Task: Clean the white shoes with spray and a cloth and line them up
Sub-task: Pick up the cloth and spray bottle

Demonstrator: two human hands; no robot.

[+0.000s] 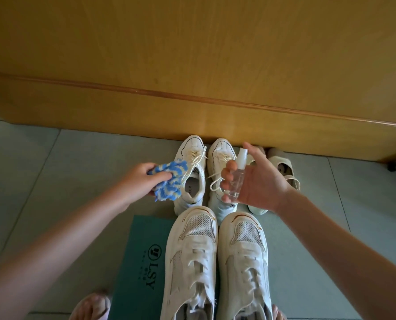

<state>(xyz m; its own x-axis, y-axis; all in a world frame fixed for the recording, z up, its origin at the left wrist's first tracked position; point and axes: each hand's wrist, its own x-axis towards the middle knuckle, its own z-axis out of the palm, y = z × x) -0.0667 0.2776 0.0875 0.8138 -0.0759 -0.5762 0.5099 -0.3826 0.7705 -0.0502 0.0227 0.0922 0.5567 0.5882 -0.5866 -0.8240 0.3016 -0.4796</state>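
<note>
Closest in, a pair of white mesh sneakers stands side by side: the left one (190,262) and the right one (245,269). They touch along their inner edges, with their long axes running straight away from the person and their toes aimed at the wooden cabinet (192,65). Beyond them is a second pair of white lace-up sneakers, left (192,158) and right (222,153). They are parallel and point the same way, with their toes right at the cabinet's base. The near pair's toes come up against their heels. To the right is a third pair, two beige flats (282,167), one of them largely hidden behind the right hand. That makes six shoes in three pairs, plus one cloth, one bottle and one box.

The left hand (141,181) grips a bunched blue, white and yellow cloth (167,179) just over the outer side of the far left sneaker. The right hand (259,181) has its fingers curled round a clear spray bottle (236,176). The bottle is roughly upright with its white cap on top, above the far right sneaker's loose laces.

A teal shoebox lid (144,250) printed "LSY" lies on the grey tiled floor (54,158), tucked partly under the near left sneaker. A foot (90,306) shows at the bottom edge, blurred.
</note>
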